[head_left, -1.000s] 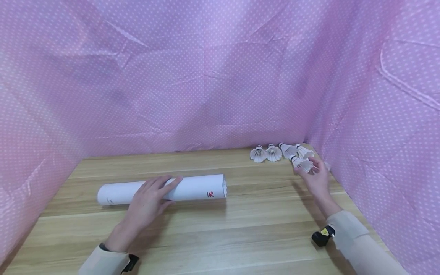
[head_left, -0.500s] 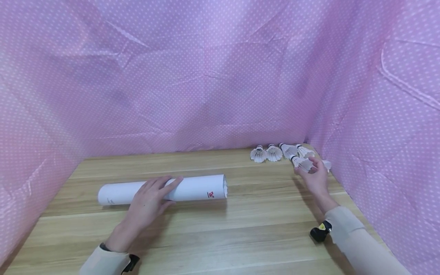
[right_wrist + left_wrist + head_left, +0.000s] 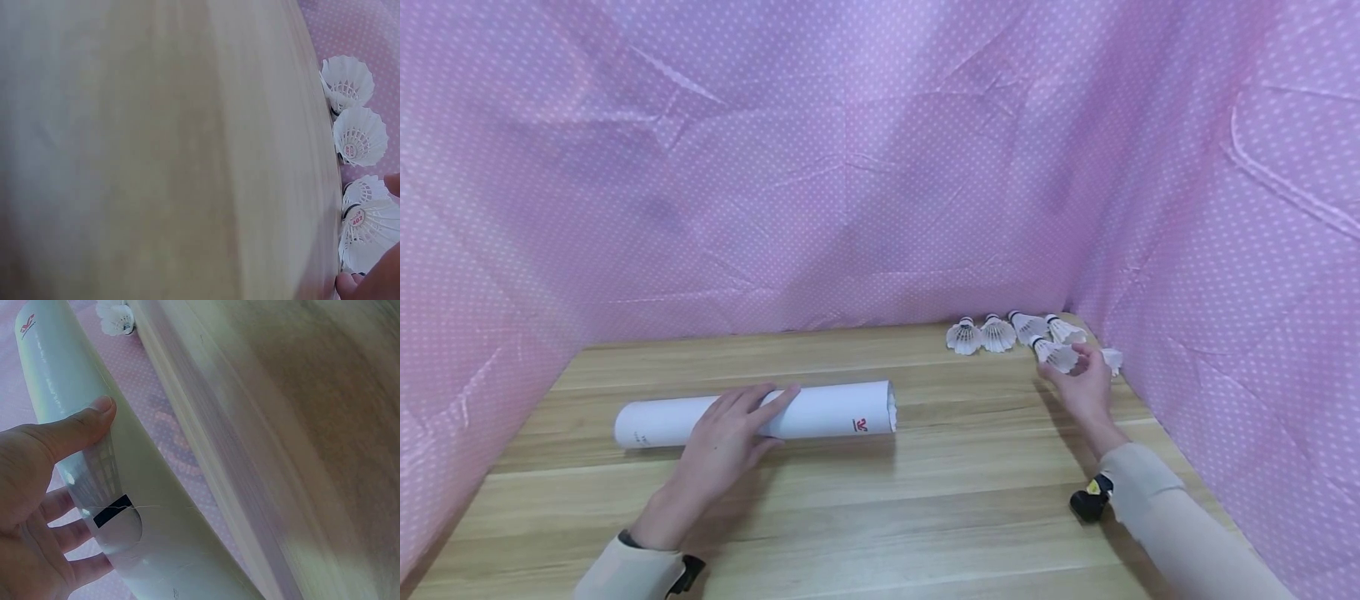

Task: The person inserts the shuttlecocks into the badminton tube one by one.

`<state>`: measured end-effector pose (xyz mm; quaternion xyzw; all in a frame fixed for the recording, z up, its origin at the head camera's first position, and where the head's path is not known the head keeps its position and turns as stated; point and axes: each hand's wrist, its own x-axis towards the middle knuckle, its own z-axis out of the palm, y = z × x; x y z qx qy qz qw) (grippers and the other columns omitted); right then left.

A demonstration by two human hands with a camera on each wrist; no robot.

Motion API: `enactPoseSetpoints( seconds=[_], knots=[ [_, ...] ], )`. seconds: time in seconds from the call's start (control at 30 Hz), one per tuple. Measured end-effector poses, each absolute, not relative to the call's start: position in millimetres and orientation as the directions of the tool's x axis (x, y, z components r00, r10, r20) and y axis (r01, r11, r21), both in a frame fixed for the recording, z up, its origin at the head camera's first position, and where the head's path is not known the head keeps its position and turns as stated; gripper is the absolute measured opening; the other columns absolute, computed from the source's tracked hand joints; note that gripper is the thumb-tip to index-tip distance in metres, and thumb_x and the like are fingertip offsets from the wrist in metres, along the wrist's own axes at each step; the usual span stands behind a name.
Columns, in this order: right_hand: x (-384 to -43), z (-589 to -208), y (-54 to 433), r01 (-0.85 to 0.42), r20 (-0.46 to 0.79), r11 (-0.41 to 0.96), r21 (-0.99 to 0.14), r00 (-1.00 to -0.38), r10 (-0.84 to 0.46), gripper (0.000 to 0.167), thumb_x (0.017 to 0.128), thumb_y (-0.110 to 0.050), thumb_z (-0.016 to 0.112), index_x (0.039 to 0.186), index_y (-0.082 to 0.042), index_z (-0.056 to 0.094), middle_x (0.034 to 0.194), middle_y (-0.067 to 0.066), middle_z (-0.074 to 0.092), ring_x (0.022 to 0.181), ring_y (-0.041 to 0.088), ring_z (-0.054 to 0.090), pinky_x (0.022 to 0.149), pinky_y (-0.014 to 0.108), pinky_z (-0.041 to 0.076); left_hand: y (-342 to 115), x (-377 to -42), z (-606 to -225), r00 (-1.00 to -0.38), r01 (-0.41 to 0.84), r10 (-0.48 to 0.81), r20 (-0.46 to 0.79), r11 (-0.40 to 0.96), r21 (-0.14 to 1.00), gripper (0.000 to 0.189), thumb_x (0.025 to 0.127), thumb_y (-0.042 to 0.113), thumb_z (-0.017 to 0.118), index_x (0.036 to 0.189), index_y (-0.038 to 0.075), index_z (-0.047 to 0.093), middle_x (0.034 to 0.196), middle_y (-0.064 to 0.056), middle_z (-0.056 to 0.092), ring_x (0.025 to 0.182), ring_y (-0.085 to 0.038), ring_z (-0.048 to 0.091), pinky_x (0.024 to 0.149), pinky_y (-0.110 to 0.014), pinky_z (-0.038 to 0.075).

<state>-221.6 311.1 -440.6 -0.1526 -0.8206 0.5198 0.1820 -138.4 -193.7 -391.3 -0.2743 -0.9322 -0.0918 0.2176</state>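
Observation:
A white shuttlecock tube [image 3: 838, 410] with a red logo lies sideways on the wooden table. My left hand [image 3: 718, 446] grips its middle, thumb on the near side and fingers over the top; in the left wrist view, a shuttlecock picture [image 3: 112, 494] shows on its wall. A white frilly edge shows at the tube's right end. At the back right, my right hand [image 3: 1086, 392] holds a feather shuttlecock [image 3: 1055, 356] by the skirt between thumb and fingers, its black-banded cork pointing away. In the right wrist view, this shuttlecock [image 3: 372, 240] appears beside the thumb [image 3: 345, 285].
Several other shuttlecocks lie along the table's back right, including one at the left [image 3: 963, 336] and one beside it [image 3: 997, 334]. Another [image 3: 1112, 360] sits partly behind the right hand. Pink dotted cloth [image 3: 850, 208] walls in the back and sides of the table [image 3: 880, 525].
My right hand and wrist have shifted slightly left, and its fingers have drawn in on the shuttlecock. More of the shuttlecock behind the hand shows now. The left hand and tube stay nearly still.

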Motion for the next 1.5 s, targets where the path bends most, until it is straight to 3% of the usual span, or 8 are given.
enactPoseSetpoints(
  seconds=[0.17,0.33,0.83,1.1,1.5],
  knots=[
    [-225,-442,307,0.078,0.129,0.404,-0.912,-0.877,0.462,0.074,0.085,-0.011,0.080,0.146,0.002,0.039,0.132,0.030,0.047,0.113,0.036,0.051,0.089,0.033,0.045,-194,-139,-391,-0.753,0.553,0.476,0.455,0.832,0.046,0.086,0.069,0.014,0.093,0.146,0.021,0.055,0.132,-0.019,0.060,0.119,-0.043,0.057,0.100,-0.062,0.047],
    [-229,-445,304,0.093,0.149,0.437,-0.895,-0.860,0.488,0.072,0.084,-0.014,0.081,0.143,0.000,0.043,0.126,0.028,0.050,0.106,0.032,0.050,0.085,0.036,0.043,-194,-139,-391,-0.755,0.550,0.475,0.451,0.834,0.043,0.085,0.070,0.014,0.092,0.146,0.021,0.055,0.132,-0.019,0.060,0.119,-0.043,0.057,0.100,-0.062,0.047],
    [-232,-445,298,0.149,0.125,0.435,-0.888,-0.833,0.539,0.066,0.085,-0.017,0.077,0.140,-0.001,0.045,0.132,0.029,0.045,0.114,0.039,0.046,0.099,0.050,0.041,-194,-138,-390,-0.762,0.545,0.470,0.447,0.837,0.049,0.086,0.070,0.015,0.092,0.147,0.022,0.054,0.132,-0.018,0.060,0.119,-0.041,0.057,0.100,-0.061,0.047],
    [-233,-447,298,0.127,0.137,0.418,-0.900,-0.825,0.547,0.062,0.085,-0.015,0.077,0.137,0.001,0.048,0.127,0.027,0.048,0.109,0.034,0.049,0.092,0.043,0.043,-195,-137,-390,-0.765,0.541,0.464,0.447,0.840,0.053,0.086,0.070,0.016,0.093,0.147,0.022,0.054,0.133,-0.018,0.060,0.120,-0.041,0.057,0.102,-0.060,0.047],
    [-226,-445,299,0.142,0.088,0.367,-0.919,-0.835,0.543,0.059,0.088,-0.019,0.077,0.135,0.002,0.049,0.128,0.025,0.051,0.111,0.032,0.051,0.092,0.038,0.044,-196,-136,-390,-0.774,0.527,0.451,0.444,0.848,0.059,0.087,0.070,0.016,0.092,0.147,0.023,0.053,0.133,-0.017,0.060,0.120,-0.041,0.057,0.102,-0.061,0.046]
  ],
)
